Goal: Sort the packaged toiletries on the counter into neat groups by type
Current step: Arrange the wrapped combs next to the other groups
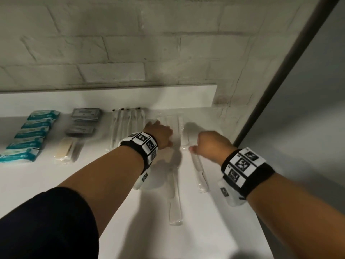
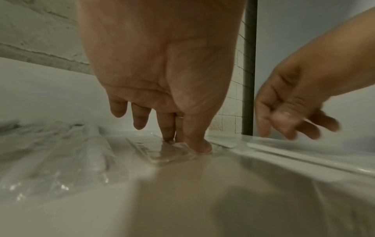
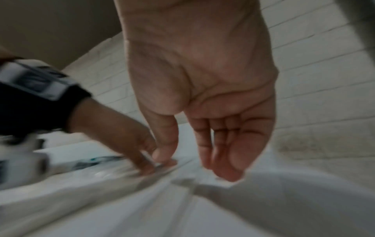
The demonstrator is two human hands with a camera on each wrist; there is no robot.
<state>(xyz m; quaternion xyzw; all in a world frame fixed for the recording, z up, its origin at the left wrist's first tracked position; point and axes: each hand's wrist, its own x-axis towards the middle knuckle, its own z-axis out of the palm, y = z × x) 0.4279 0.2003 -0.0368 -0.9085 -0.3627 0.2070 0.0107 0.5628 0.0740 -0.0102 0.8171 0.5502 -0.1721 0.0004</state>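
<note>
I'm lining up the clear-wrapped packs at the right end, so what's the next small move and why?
Probably slide the angled clear pack under the right hand up beside the pack the left hand presses with its fingertips. It and another clear pack lie nearer the counter's front edge.

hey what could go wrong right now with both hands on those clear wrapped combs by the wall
1. The left hand only presses fingertips on a slick clear packet; it may skid rather than slide neatly.
2. The right hand hovers with no grip on anything, close to the left; they could bump.
3. The loose packet under the left forearm could be dragged out of line.
</note>
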